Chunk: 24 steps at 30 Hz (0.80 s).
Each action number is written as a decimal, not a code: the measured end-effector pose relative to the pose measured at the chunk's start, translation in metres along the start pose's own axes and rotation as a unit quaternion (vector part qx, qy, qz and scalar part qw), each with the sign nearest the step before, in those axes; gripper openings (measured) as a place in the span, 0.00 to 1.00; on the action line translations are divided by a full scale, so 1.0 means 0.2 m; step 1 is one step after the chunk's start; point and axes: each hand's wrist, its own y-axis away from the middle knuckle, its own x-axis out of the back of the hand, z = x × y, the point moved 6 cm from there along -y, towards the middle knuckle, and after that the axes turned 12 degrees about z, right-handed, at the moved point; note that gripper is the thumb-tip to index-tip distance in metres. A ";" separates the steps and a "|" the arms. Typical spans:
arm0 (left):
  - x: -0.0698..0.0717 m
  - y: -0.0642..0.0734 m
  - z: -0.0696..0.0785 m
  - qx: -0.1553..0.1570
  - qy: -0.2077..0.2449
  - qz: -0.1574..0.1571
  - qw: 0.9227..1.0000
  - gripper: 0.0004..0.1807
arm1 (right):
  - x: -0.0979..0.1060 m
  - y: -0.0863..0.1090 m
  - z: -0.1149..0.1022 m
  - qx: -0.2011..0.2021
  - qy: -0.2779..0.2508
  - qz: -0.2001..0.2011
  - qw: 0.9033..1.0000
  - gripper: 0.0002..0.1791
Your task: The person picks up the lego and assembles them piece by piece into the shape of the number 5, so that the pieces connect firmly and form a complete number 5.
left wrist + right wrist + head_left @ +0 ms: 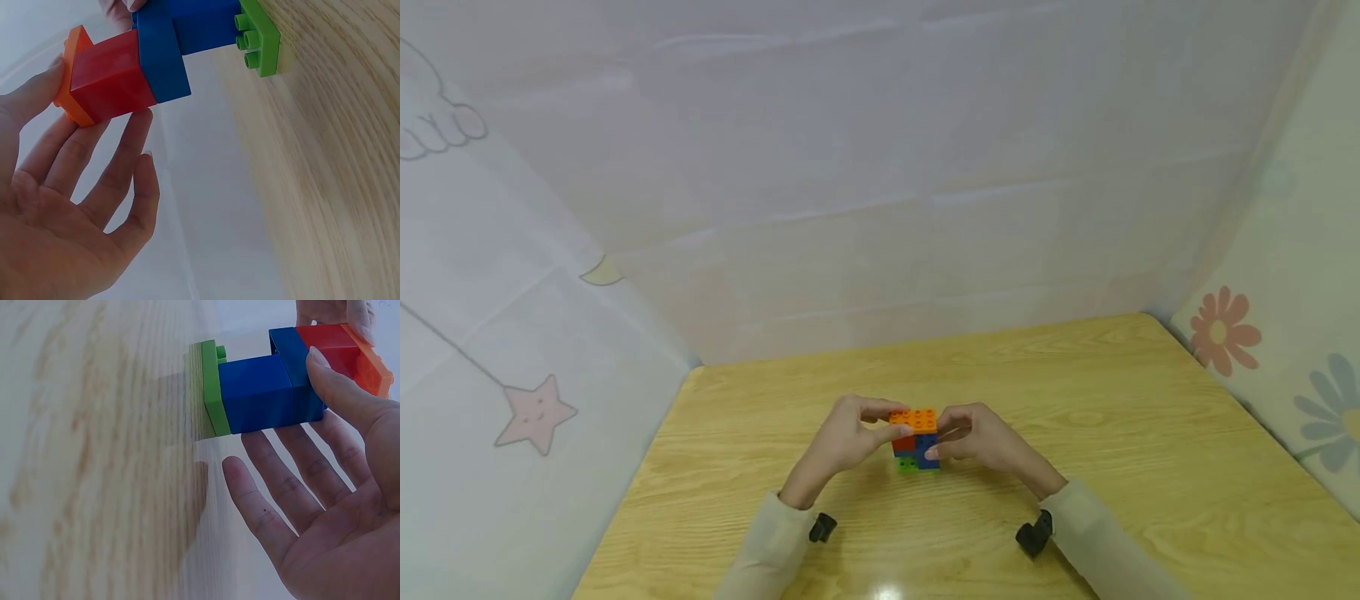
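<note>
Between both hands a stack of toy building bricks stands on the wooden table. Its base is a flat green brick [265, 40], with studs bare on one side. On that sits a tall blue brick [257, 392], then a thinner blue brick [164, 56] lying across. A red brick [112, 75] stands above it on the left, under a flat orange brick [922, 421] with studs on top. My left hand [844, 435] pinches the orange and red bricks between thumb and fingers. My right hand [988, 437] grips the blue bricks, thumb [340, 384] on the thinner one.
The light wooden table [737, 417] reaches back to a pale hanging cloth [850, 208]. Printed cloth walls flank it, with a pink star [537, 414] on the left and a red flower [1223, 332] on the right. Each sleeve carries a small black wrist device [1034, 533].
</note>
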 end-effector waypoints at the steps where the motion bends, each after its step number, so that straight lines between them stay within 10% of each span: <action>1: 0.00 0.00 0.00 -0.001 0.001 0.000 1.000 0.19 | 0.00 0.00 0.00 0.000 0.001 0.001 1.000 0.15; 24: 0.01 -0.01 0.00 0.032 -0.025 -0.024 0.999 0.19 | 0.00 -0.01 0.02 0.007 -0.002 -0.003 1.000 0.14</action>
